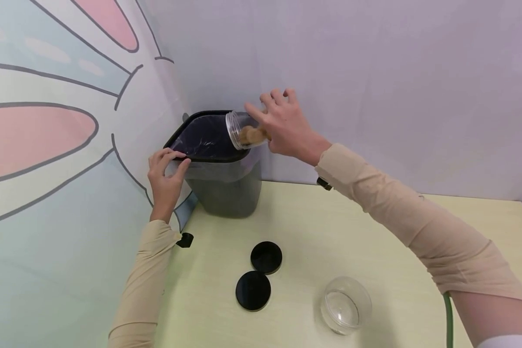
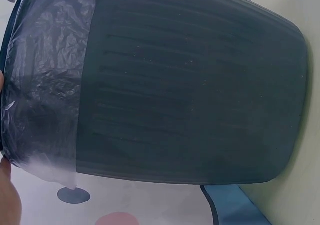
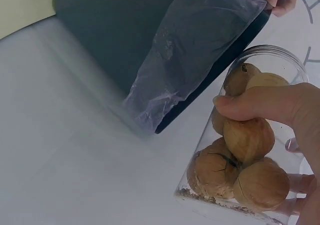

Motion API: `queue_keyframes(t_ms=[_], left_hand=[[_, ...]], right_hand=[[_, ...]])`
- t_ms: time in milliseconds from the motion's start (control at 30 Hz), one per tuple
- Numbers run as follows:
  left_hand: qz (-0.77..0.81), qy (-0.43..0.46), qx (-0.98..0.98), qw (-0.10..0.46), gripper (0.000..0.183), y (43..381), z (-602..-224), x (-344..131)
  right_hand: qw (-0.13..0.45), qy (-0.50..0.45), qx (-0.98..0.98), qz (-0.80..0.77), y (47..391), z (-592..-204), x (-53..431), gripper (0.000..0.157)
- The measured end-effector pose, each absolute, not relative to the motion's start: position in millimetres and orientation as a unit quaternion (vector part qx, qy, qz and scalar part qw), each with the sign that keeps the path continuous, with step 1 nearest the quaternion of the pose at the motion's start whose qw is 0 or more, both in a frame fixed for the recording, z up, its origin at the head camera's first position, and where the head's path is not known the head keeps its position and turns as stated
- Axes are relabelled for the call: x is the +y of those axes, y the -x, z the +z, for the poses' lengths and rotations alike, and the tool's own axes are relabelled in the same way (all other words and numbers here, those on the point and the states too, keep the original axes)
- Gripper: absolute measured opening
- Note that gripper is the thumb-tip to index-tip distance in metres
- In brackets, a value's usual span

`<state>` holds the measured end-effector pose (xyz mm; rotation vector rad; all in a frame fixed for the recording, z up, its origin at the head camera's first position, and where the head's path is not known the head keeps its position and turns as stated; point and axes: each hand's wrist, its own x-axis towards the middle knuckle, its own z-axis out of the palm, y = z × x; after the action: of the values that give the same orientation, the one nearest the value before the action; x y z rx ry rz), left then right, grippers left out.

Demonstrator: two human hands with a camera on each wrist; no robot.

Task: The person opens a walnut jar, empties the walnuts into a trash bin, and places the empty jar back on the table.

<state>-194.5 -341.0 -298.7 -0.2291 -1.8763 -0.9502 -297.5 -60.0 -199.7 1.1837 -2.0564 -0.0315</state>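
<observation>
My right hand (image 1: 289,128) grips a clear jar (image 1: 234,130), thumb on one side and fingers round the other. The jar lies tilted, its uncovered mouth over the rim of a dark grey trash bin (image 1: 226,193). Several walnuts (image 3: 250,140) are inside it, with small brown crumbs near its base in the right wrist view. A thin plastic bag (image 2: 47,85) lines the bin and folds down over its outside. At the bin's near left corner, my left hand (image 1: 165,176) pinches the black rim between thumb and fingers. The bin's bottom is hidden.
Two round black lids (image 1: 266,257) (image 1: 253,291) lie touching on the pale yellow table (image 1: 304,222). An uncovered clear round container (image 1: 345,305) stands to their right. A wall with a cartoon print (image 1: 48,193) borders the left side; a plain pale wall (image 1: 396,96) stands behind.
</observation>
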Motion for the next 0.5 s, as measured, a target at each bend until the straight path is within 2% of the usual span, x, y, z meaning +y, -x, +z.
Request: queue_keyframes(t_ms=[333, 500], left_hand=[[-0.388, 0.094, -0.771, 0.496, 0.013, 195.4, -297.3, -341.1], [-0.389, 0.091, -0.771, 0.496, 0.013, 194.7, -297.6, -340.0]], right_hand=[[0.387, -0.475, -0.791, -0.007, 297.0, -198.7, -63.8, 0.069], [0.399, -0.476, -0.783, -0.017, 297.4, -199.2, -66.3, 0.068]])
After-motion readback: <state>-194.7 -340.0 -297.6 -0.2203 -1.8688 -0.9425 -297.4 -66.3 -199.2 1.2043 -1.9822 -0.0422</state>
